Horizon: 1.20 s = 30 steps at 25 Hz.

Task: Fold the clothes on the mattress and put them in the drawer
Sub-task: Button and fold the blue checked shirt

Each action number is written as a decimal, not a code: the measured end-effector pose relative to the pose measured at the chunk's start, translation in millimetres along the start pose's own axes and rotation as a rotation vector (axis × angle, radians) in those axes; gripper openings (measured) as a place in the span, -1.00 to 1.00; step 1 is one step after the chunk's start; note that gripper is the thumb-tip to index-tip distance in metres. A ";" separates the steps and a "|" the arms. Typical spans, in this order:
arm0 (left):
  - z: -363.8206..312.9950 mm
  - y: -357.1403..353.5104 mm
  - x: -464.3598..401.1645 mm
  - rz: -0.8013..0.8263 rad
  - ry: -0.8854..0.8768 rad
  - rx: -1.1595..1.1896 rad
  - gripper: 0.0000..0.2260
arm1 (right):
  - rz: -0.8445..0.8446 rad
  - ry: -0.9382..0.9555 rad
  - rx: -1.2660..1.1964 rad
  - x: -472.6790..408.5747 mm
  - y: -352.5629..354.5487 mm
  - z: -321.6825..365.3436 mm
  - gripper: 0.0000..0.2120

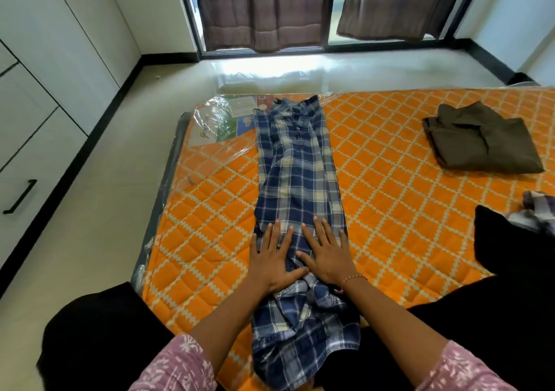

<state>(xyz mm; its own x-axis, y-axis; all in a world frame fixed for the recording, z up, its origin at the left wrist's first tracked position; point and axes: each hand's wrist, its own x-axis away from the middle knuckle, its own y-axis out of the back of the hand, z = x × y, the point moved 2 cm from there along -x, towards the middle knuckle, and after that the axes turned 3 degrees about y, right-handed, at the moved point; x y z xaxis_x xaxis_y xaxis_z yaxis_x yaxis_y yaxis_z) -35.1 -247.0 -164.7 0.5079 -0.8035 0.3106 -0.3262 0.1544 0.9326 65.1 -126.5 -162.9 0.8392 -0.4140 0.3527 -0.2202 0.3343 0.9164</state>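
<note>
The mattress (390, 156) wears slick plastic; my left hand (274, 258) and right hand (326, 255) lie flat, fingers spread, on the shirt (297, 165). I fear the narrow fold could slide or spring open once I lift them.

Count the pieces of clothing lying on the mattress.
3 for certain: a blue plaid shirt in the middle under both hands, an olive garment folded at the far right, and a pale checked piece at the right edge, mostly cut off. More may lie out of view.
</note>
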 end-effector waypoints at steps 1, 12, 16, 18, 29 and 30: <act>1.6 1.2 1.5 0.010 -0.005 0.001 -0.13 | -0.007 -0.015 -0.003 1.2 -4.7 -4.5 -0.33; 20.9 71.6 -121.4 -0.208 0.032 -0.098 -0.50 | -0.157 0.076 0.079 -114.2 69.7 -4.8 -0.44; 22.3 94.9 -194.0 -0.264 0.116 0.284 -0.51 | -0.164 0.105 0.062 -190.2 101.4 -30.4 -0.38; 29.4 114.0 -230.0 -0.353 0.385 0.841 -0.57 | -0.187 0.141 0.050 -221.1 112.4 -42.4 -0.23; 90.0 159.2 -352.9 -0.494 0.662 0.738 -0.38 | -0.349 -0.297 -0.242 -353.7 177.6 -113.8 0.14; 93.4 164.0 -366.7 -0.472 0.674 0.891 -0.38 | -0.336 -0.303 -0.371 -361.4 181.3 -118.2 0.15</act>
<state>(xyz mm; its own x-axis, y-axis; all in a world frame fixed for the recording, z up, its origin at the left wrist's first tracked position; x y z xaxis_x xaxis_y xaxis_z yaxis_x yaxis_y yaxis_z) -349.3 19.3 -142.8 0.9514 -0.1727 0.2548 -0.2966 -0.7360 0.6085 -219.2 183.9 -146.6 0.6408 -0.7544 0.1425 0.2684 0.3940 0.8790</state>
